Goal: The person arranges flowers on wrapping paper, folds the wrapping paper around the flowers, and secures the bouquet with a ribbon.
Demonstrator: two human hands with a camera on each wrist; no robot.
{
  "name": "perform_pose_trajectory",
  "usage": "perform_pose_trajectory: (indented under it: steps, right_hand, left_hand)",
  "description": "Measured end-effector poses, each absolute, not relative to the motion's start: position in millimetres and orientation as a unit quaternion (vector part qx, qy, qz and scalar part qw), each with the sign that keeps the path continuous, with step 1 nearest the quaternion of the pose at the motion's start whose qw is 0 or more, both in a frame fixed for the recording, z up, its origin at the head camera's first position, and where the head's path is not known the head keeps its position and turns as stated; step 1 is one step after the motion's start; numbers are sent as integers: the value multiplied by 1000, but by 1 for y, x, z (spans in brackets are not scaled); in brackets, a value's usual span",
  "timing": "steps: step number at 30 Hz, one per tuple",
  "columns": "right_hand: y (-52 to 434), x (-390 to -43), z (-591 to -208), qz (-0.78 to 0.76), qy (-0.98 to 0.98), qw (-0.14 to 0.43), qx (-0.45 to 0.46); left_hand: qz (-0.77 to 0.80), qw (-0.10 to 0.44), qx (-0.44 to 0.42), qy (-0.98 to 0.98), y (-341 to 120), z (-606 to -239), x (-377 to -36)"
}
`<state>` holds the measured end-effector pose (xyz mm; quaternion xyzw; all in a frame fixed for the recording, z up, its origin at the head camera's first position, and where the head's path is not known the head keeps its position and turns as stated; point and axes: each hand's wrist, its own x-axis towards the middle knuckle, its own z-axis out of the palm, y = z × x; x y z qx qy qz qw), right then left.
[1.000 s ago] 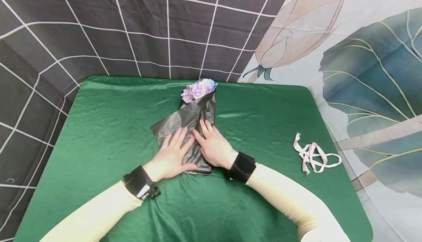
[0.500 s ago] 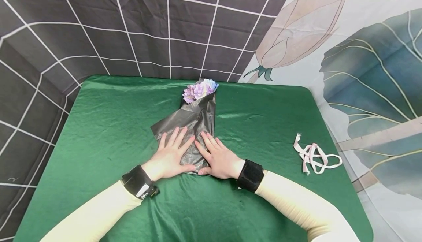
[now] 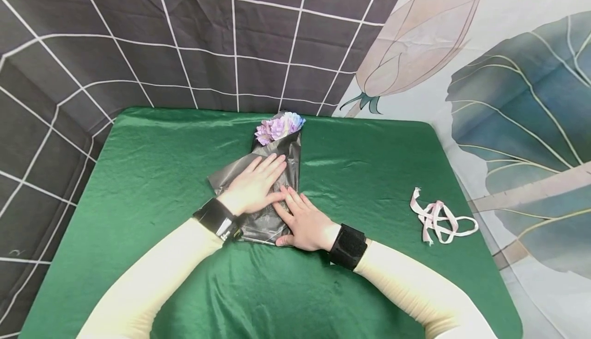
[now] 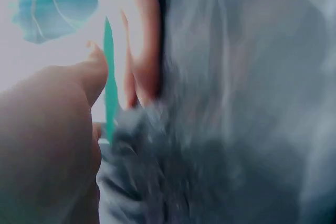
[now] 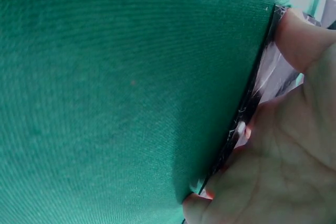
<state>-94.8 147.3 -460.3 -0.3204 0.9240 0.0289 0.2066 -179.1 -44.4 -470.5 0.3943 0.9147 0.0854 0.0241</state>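
Black wrapping paper (image 3: 265, 226), folded into a cone, lies in the middle of the table. Lilac and blue flowers (image 3: 278, 127) show out of its far end; their stems are hidden inside. Across the upper fold of the paper rests my left hand (image 3: 254, 182), flat with fingers straight. My right hand (image 3: 309, 223) presses on the lower right edge, fingers spread and thumb near the bottom edge. The left thumb meets the right fingertips in the head view. In the right wrist view the paper's dark edge (image 5: 241, 114) runs under the right hand.
A green cloth (image 3: 369, 175) covers the table. Off to the right lies a loosely looped pale pink ribbon (image 3: 440, 221). Behind the table hangs a dark curtain (image 3: 208, 36) with white grid lines, and a printed cloth (image 3: 517, 123) hangs at the right.
My left hand has slid up and right over the paper, its thumb now at the right fingers. My right hand first moved down toward the bottom edge, then stayed there.
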Motion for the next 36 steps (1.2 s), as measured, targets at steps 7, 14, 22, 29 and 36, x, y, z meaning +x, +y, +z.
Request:
perform_pose_trajectory:
  steps: [7,14,22,29,36]
  right_hand:
    - [150,-94,-461,18,926,191,-326]
    - [149,-93,-460,20,927,185,-326]
    - [148,-95,-461,19,926,190,-324]
    - [147,-95,-462,25,924,194,-328]
    - [147,-95,-460,29,924,196,-327]
  left_hand:
    - [70,67,332,938,-55,-484,-198]
    - [86,68,316,942,-70,-489,-198]
    - [73,71,315,944,-83,-488,-198]
    - [78,80,310,944,-94,-488,-199]
    - [41,44,306,950,-99,-477,-184]
